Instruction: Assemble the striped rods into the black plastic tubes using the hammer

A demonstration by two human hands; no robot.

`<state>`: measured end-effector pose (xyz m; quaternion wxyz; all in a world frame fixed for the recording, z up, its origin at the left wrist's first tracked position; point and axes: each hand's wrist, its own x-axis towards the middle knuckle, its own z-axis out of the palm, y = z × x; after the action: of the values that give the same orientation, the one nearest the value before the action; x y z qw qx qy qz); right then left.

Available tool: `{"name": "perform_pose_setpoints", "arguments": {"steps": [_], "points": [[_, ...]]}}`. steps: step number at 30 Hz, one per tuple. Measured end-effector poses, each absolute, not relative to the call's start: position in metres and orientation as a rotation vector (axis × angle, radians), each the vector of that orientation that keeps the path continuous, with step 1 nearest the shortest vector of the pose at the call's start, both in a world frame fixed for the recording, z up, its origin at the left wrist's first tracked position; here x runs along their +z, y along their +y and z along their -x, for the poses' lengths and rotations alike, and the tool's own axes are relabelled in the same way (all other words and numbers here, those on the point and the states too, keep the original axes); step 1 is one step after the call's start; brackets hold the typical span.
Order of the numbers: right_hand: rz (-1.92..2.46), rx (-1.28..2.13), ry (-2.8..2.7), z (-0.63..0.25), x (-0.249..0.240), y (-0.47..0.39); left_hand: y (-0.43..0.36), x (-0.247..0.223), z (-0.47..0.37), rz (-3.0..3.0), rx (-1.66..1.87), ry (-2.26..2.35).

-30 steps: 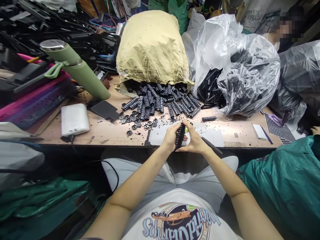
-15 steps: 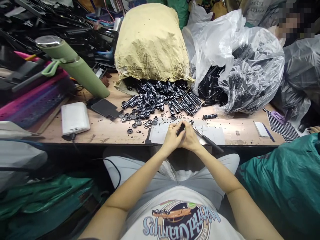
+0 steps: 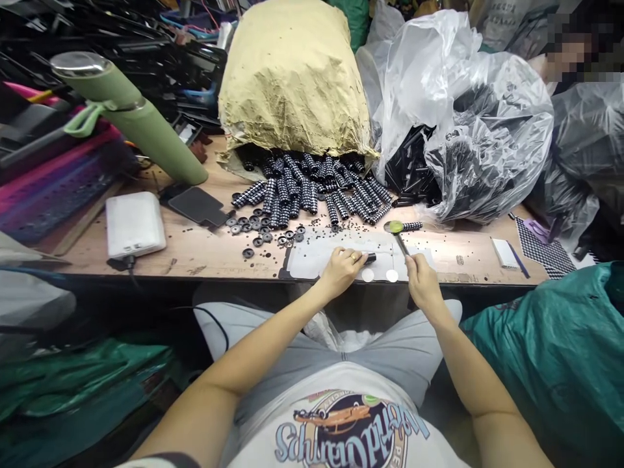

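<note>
My left hand (image 3: 344, 266) is closed around a short black tube (image 3: 372, 258), whose end sticks out on the right just above a pale board (image 3: 312, 257). My right hand (image 3: 423, 279) grips the handle of a small hammer (image 3: 400, 243). Its yellow-green head (image 3: 394, 227) is raised a little beyond the board, in front of a black-and-white patterned cylinder (image 3: 413, 226). Two pale round spots (image 3: 391, 276) show at the board's near edge, between the hands. Most of the tube is hidden by my fingers.
Patterned cylinders (image 3: 307, 195) spill from a yellow sack (image 3: 292, 84). Dark round discs (image 3: 248, 252) and tiny bits lie nearer. A clear plastic bag (image 3: 492, 136) of black parts stands right; a green bottle (image 3: 146, 130) and white power bank (image 3: 135, 224) stand left.
My hands were together around a black piece and have moved apart. My right hand has taken up the hammer, which lay on the board; my left hand keeps the black tube.
</note>
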<state>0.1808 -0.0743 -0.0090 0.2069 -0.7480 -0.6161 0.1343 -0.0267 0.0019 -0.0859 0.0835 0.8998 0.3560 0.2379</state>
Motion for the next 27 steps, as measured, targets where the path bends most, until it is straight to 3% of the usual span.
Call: {"name": "perform_pose_setpoints", "arguments": {"steps": [7,13,18,24,27], "points": [[2.318,0.367,-1.810,-0.170,-0.017,-0.094,-0.010,-0.079,0.015,-2.693,0.590,1.201],[1.962,0.328,-1.863,-0.135,0.001,-0.092,-0.028,-0.085,-0.007,-2.773,0.429,1.220],[2.118,0.481,-2.271,-0.112,-0.005,-0.079,-0.020,-0.093,-0.010,-2.747,0.489,1.174],[1.974,0.281,-2.091,-0.115,0.011,-0.072,-0.008,-0.096,-0.010,-2.686,0.576,1.178],[2.048,0.386,-2.257,-0.104,0.005,-0.066,-0.005,-0.097,-0.008,-2.692,0.602,1.172]]}}
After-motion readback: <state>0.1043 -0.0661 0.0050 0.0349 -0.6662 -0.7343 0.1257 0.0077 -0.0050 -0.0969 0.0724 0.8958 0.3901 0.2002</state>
